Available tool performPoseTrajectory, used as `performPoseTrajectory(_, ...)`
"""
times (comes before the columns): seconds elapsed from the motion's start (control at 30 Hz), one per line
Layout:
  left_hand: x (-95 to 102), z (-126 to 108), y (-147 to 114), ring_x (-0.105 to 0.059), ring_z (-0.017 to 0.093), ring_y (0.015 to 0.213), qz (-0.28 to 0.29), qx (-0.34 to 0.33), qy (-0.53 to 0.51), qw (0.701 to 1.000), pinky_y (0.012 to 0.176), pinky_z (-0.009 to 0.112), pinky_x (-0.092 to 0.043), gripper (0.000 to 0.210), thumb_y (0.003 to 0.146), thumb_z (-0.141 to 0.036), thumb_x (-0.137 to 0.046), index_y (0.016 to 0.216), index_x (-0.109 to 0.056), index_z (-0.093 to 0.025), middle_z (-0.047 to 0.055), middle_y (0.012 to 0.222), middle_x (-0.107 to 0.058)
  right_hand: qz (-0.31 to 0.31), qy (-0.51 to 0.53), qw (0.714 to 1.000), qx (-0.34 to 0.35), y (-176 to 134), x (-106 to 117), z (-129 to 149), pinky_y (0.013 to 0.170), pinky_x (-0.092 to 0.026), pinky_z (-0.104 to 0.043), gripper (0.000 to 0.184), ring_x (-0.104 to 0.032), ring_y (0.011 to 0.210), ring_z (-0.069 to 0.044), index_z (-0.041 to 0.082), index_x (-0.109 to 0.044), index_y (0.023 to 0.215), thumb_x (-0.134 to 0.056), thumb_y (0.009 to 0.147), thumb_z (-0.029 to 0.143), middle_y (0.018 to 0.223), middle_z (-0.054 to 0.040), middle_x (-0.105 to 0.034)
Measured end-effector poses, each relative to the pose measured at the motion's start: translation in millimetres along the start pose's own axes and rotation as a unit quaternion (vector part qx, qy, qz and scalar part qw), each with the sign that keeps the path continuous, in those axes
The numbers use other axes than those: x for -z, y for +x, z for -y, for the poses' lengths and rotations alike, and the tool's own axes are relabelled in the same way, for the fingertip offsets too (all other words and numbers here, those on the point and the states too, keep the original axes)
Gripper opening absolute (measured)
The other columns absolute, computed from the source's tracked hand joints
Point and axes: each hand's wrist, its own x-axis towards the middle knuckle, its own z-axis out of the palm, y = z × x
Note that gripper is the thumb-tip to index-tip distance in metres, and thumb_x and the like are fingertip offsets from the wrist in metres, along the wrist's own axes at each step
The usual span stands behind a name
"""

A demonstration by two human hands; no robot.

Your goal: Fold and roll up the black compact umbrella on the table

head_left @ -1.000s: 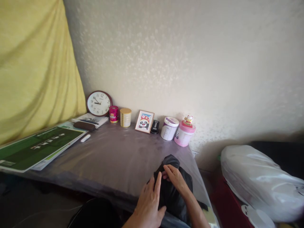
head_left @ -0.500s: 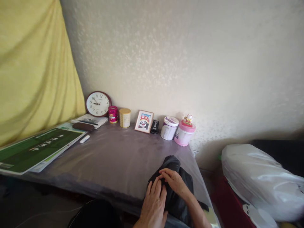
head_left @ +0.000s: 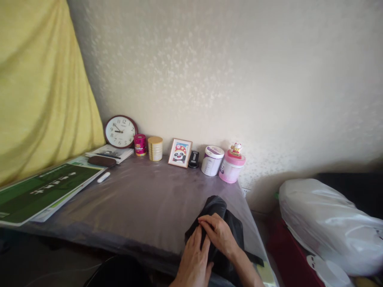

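Note:
A bundle of thin black fabric (head_left: 213,203) lies at the right front corner of the table, folded and creased, with a narrow black strap (head_left: 254,259) sticking out to its right. My left hand (head_left: 194,253) rests on the near left side of the bundle, fingers stretched forward over the cloth. Just above it, my right hand (head_left: 220,233) reaches in from the right, its thumb and fingers pinched together on the fabric. The fingertips of both hands nearly meet, and the pinched spot is partly hidden.
Along the wall stand a clock (head_left: 121,131), a magenta tin (head_left: 140,144), a yellow-lidded can (head_left: 155,149), a panda picture frame (head_left: 180,153), a white tub (head_left: 212,161) and a pink tub (head_left: 231,167). Green boards (head_left: 50,191) lie left. A white plastic bag (head_left: 326,223) sits right.
My right hand's fingertips have shifted slightly left over the fabric, closer to my left fingers. The view has turned a little; the bundle stays in place.

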Motion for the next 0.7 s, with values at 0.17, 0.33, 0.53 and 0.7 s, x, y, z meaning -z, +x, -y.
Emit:
performPoseTrajectory(0.17,-15.9,8,-2,-0.031,0.031,0.130,-0.032,-0.031,0.029,0.999,0.101,0.044,-0.039,0.073,0.075,-0.025,-0.058,0.139,-0.021,-0.022,0.016,0.145,-0.027,-0.058,-0.056,0.993,0.090,-6,-5,-24,0.099,-0.037,-0.045,0.030,-0.049,0.115,-0.024,0.023,-0.066,0.104,-0.041,0.090,0.030,0.113,-0.0066,-0.065)
performPoseTrajectory(0.33,-26.3,15,-2,-0.029,0.035,0.130,-0.043,-0.035,0.039,0.998,0.100,0.047,-0.040,0.071,0.080,-0.042,-0.056,0.140,-0.021,-0.024,0.017,0.146,-0.024,-0.067,-0.095,0.990,0.080,21,-7,-56,0.106,-0.026,-0.051,0.032,-0.047,0.119,-0.023,0.023,-0.065,0.106,-0.037,0.092,0.030,0.113,-0.0061,-0.065)
performPoseTrajectory(0.53,-19.5,11,0,-0.028,0.033,0.132,0.007,0.007,0.004,1.000,0.102,0.044,-0.038,0.076,0.081,-0.035,-0.053,0.142,-0.008,-0.023,0.011,0.149,-0.016,-0.055,-0.062,0.996,0.021,58,6,-84,0.097,-0.039,-0.037,0.037,-0.057,0.105,-0.018,0.023,-0.066,0.100,-0.032,0.092,0.033,0.104,-0.0045,-0.068)
performPoseTrajectory(0.7,-19.3,10,2,-0.029,0.032,0.131,0.026,0.016,-0.003,1.000,0.103,0.042,-0.037,0.078,0.080,-0.034,-0.052,0.142,-0.006,-0.018,0.011,0.149,-0.015,-0.097,-0.066,0.991,-0.068,61,21,-89,0.092,-0.041,-0.038,0.037,-0.060,0.097,-0.023,0.021,-0.067,0.093,-0.033,0.091,0.037,0.098,-0.0088,-0.069)
